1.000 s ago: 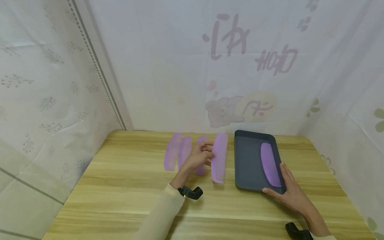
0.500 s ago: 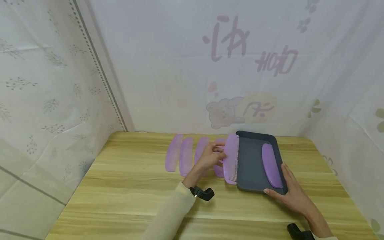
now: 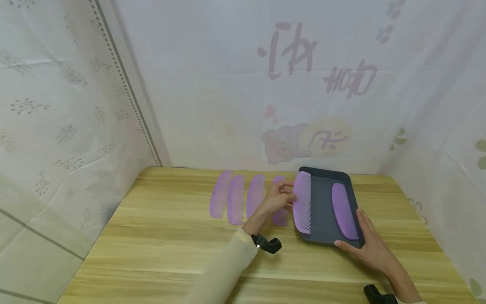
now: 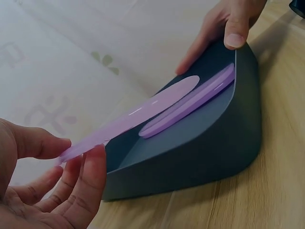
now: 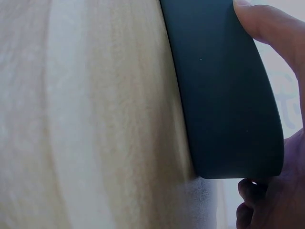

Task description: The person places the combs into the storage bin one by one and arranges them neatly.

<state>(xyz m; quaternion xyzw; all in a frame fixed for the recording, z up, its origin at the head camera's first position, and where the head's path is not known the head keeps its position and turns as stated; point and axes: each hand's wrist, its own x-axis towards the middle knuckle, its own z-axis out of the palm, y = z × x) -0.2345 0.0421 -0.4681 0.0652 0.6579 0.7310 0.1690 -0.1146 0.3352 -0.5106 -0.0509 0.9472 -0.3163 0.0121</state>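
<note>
My left hand (image 3: pixel 276 200) pinches a purple comb (image 3: pixel 303 203) along its spine, thumb above and fingers below in the left wrist view. That comb is tilted over the left side of a dark grey tray (image 3: pixel 322 211), teeth pointing right. Inside the tray, along its right side, lies another purple comb (image 3: pixel 344 212). My right hand (image 3: pixel 371 248) grips the tray's near right corner, with the thumb at the near rim and the fingers along the right wall. In the right wrist view the tray's outer wall (image 5: pixel 224 95) hides much of that grip.
Several more purple combs (image 3: pixel 236 200) lie in a row on the wooden table (image 3: pixel 171 249), left of the tray. The nearest comb (image 3: pixel 280 218) is partly covered by my left hand. A printed cloth (image 3: pixel 212 93) hangs behind the table.
My left hand has carried its comb rightward, from beside the tray to over its left side, uncovering combs in the row. My right hand stays at the tray's corner.
</note>
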